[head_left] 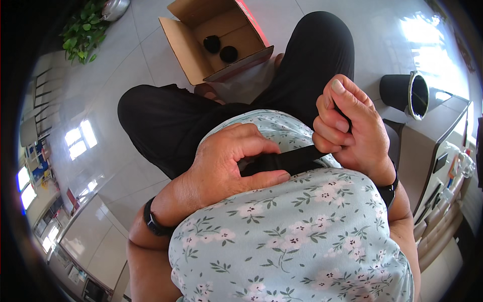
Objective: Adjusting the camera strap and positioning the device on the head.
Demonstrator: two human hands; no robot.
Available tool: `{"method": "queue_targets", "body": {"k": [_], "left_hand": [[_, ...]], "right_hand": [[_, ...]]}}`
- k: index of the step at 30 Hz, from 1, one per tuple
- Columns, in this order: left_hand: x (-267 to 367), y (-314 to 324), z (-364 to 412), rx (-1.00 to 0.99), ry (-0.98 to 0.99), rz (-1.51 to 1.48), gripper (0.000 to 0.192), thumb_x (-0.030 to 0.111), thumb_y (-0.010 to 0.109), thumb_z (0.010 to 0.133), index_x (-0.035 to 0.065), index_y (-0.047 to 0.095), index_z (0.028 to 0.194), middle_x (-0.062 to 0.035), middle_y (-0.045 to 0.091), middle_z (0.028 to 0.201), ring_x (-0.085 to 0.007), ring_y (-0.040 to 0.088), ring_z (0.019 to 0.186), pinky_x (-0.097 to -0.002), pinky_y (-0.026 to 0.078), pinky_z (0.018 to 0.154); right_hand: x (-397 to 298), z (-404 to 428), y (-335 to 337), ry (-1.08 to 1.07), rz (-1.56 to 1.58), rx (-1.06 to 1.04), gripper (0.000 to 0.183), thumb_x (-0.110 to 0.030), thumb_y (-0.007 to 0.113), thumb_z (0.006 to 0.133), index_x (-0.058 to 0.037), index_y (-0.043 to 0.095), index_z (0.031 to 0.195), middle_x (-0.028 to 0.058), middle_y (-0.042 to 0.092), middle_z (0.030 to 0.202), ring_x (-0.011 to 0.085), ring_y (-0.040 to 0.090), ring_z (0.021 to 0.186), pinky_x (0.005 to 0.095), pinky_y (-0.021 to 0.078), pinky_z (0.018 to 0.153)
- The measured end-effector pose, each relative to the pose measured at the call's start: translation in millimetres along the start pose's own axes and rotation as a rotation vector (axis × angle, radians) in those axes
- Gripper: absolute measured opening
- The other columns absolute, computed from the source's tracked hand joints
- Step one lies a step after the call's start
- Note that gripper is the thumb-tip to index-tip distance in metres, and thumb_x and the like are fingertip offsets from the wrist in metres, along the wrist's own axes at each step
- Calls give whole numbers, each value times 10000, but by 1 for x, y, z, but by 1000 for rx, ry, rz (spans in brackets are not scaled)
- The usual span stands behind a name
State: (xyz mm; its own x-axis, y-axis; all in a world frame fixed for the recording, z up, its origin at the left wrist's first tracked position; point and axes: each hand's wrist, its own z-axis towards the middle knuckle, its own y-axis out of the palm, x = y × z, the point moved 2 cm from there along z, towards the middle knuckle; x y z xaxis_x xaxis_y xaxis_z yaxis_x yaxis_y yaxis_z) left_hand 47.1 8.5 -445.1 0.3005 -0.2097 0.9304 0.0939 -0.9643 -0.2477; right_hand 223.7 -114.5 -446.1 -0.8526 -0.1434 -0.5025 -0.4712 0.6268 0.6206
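Observation:
A black strap, apparently fabric, (pixel 302 157) runs between my two hands, in front of the floral shirt (pixel 290 226). My left hand (pixel 230 162) curls around the wider, bunched end of the black material, its thumb below and fingers above. My right hand (pixel 347 120) is closed on the other end, raised above the lap, with a bit of black showing between thumb and fingers. The exact kind of the black item cannot be told. Beyond my knees, an open cardboard box (pixel 192 56) holds two round black items (pixel 228 54).
On the tiled floor (pixel 124 64) stand a leafy green plant (pixel 85 30) at the upper left and a black waste bin (pixel 396 92) at the right. A cabinet or table (pixel 419 147) with small items on it is close to my right side.

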Motion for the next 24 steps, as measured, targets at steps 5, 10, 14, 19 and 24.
{"method": "queue_targets", "body": {"k": [5, 10, 14, 19, 24], "left_hand": [[0, 1, -3, -30, 15, 12, 358, 164, 842, 715, 15, 703, 1010, -87, 638, 897, -232, 604, 890, -340, 480, 832], [1, 0, -2, -7, -4, 38, 380, 161, 836, 714, 17, 707, 1041, -99, 639, 922, -233, 598, 947, -342, 469, 889], [-8, -7, -8, 40, -1, -61, 370, 183, 806, 748, 7, 710, 1059, -110, 643, 953, -227, 591, 984, -347, 456, 922], [-20, -29, -30, 100, -49, -326, 274, 231, 752, 834, 26, 735, 1016, -97, 669, 935, -209, 588, 982, -328, 471, 844], [-14, -47, -36, 160, 38, -230, 270, 243, 729, 861, 12, 732, 1002, -91, 677, 931, -195, 609, 911, -304, 472, 818]], "right_hand": [[2, -5, -7, 32, 1, 16, 270, -271, 431, 1055, -106, 480, 847, -39, 338, 571, 28, 248, 405, 205, 239, 401], [-1, 1, -4, -29, 3, -11, 255, -246, 469, 1040, -97, 489, 834, -13, 400, 607, 54, 309, 448, 234, 311, 454], [0, -3, -19, -90, -227, -178, 206, -211, 525, 1014, -50, 564, 891, 24, 529, 682, 102, 516, 563, 250, 443, 574], [-35, -17, -55, -96, -827, -371, 281, -247, 603, 967, 25, 673, 978, 50, 649, 807, 98, 627, 741, 224, 484, 660], [-59, -1, -18, -222, -1004, -389, 225, -181, 595, 964, 27, 681, 959, 44, 659, 829, 75, 605, 760, 205, 469, 666]]}}
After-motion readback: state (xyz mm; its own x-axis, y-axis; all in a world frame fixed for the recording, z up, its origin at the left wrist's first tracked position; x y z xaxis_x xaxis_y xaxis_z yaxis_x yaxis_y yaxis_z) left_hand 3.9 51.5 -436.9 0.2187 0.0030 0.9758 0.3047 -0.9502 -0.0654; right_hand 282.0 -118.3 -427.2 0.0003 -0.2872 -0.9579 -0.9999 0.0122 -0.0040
